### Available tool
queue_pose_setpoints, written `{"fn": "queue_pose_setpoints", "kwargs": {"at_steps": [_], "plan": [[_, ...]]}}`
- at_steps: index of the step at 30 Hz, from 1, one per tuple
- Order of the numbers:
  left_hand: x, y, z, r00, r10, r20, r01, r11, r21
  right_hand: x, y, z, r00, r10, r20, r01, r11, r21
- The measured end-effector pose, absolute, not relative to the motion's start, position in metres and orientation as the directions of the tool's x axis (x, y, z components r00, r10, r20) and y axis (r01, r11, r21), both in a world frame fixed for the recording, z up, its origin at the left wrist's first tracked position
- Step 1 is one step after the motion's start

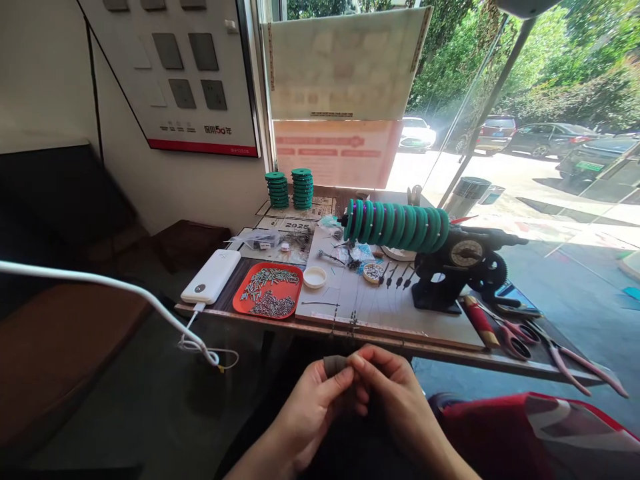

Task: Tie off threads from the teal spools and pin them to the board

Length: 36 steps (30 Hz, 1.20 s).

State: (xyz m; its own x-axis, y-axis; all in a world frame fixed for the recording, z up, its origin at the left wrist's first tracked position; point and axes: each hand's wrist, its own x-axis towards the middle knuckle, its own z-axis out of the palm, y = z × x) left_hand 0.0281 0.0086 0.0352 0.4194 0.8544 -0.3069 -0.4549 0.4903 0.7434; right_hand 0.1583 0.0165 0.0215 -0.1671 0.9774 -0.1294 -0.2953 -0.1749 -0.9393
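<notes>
Hands (319,399) together — red tray (242,305), green spools (425,228), scissors (506,327) beyond

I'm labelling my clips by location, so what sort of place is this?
Probably a small craft workspace, perhaps in a shop: a black geared machine carries green discs, an orange tray holds small metal parts, and a wall panel displays what look like switches and sockets.

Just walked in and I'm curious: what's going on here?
A person's left hand and right hand meet before a table; what, if anything, is in their grip is too small to tell. Beyond, a red-orange tray holds small metal pieces, and green spools are mounted on a black machine.
</notes>
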Motion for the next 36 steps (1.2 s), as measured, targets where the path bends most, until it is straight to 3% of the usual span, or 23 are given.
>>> {"fn": "queue_pose_setpoints", "kwargs": {"at_steps": [2,4,7,10,13,16,18,20,23,25,30,36], "plan": [[0.031,0.012,0.035,0.381,0.875,-0.3,-0.427,0.454,0.782,0.175,0.037,0.036,0.043,0.999,0.019,-0.093,0.023,-0.995],[0.036,0.017,0.033,0.327,0.901,-0.286,-0.368,0.4,0.839,0.193,0.066,0.052,0.272,0.922,0.275,0.261,0.204,-0.943],[0.043,0.024,0.023,0.234,0.934,-0.269,-0.273,0.329,0.904,0.207,0.107,0.07,0.286,0.824,0.488,0.697,0.17,-0.696],[0.043,0.027,0.016,0.176,0.949,-0.26,-0.152,0.287,0.946,0.206,0.122,0.074,0.23,0.839,0.493,0.813,0.113,-0.571],[0.037,0.028,0.025,0.156,0.977,-0.142,0.185,0.112,0.976,0.206,0.11,0.078,0.211,0.87,0.445,0.725,0.166,-0.669],[0.041,0.039,0.052,0.147,0.987,0.073,0.423,-0.129,0.897,0.213,0.093,0.092,0.138,0.941,0.309,0.496,0.205,-0.844],[0.053,0.052,0.07,0.171,0.97,0.171,0.302,-0.217,0.928,0.216,0.088,0.103,0.079,0.974,0.21,0.293,0.179,-0.939],[0.068,0.065,0.082,0.221,0.964,0.149,0.051,-0.164,0.985,0.217,0.086,0.109,0.046,0.99,0.137,0.113,0.131,-0.985],[0.084,0.074,0.086,0.37,0.929,0.012,-0.272,0.096,0.957,0.216,0.088,0.108,-0.013,0.998,0.065,-0.062,0.064,-0.996],[0.086,0.072,0.082,0.433,0.899,-0.068,-0.374,0.248,0.894,0.212,0.089,0.102,-0.098,0.995,0.02,-0.16,0.004,-0.987],[0.073,0.057,0.073,0.513,0.845,-0.151,-0.424,0.402,0.812,0.2,0.088,0.091,-0.208,0.976,-0.062,-0.392,-0.141,-0.909],[0.047,0.028,0.056,0.571,0.763,-0.302,-0.351,0.56,0.75,0.197,0.089,0.086,-0.085,0.996,-0.009,-0.426,-0.045,-0.904]]}}
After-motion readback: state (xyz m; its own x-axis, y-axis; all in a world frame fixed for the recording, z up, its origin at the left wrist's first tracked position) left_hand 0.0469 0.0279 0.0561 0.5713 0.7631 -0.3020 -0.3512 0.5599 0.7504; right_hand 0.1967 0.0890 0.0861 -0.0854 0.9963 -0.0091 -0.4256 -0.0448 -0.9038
